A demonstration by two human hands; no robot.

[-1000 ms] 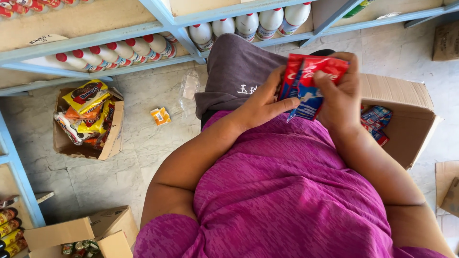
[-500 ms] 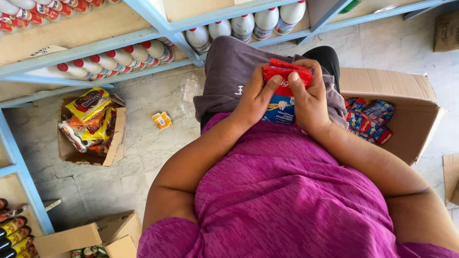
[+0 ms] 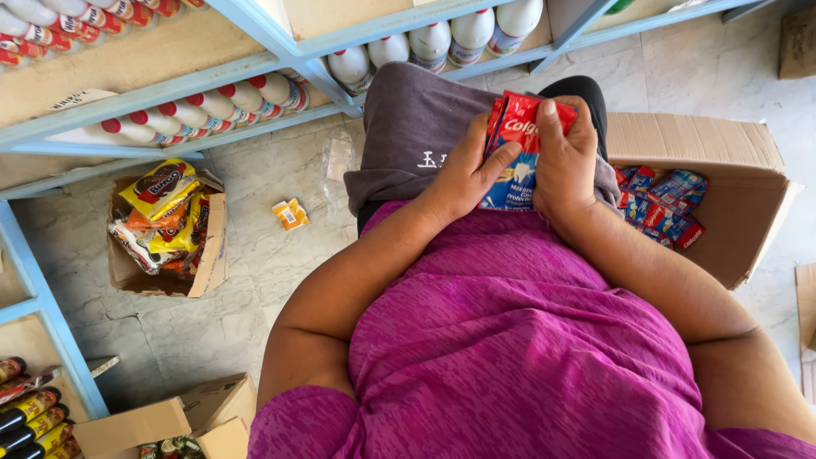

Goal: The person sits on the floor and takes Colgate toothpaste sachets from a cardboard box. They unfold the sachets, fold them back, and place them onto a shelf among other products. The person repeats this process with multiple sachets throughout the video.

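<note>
Both my hands hold a small stack of red and blue flat packets (image 3: pixel 516 144) over my lap. My left hand (image 3: pixel 463 174) grips the stack's left side with the thumb across the front. My right hand (image 3: pixel 565 157) clasps the right side and top edge. A grey cloth (image 3: pixel 408 127) lies over my knees under the packets. To the right, an open cardboard box (image 3: pixel 722 153) holds more of the same red and blue packets (image 3: pixel 659 204).
A light blue shelf rack (image 3: pixel 280 51) carries white bottles with red caps (image 3: pixel 246 93). A cardboard box of yellow snack packs (image 3: pixel 161 221) stands on the stone floor at left. A small yellow packet (image 3: pixel 291 213) lies loose. More boxes (image 3: pixel 161 421) and dark bottles (image 3: pixel 30 412) sit bottom left.
The packets came down from a raised, fanned position and my hands drew them together into a tight stack held closer over my lap.
</note>
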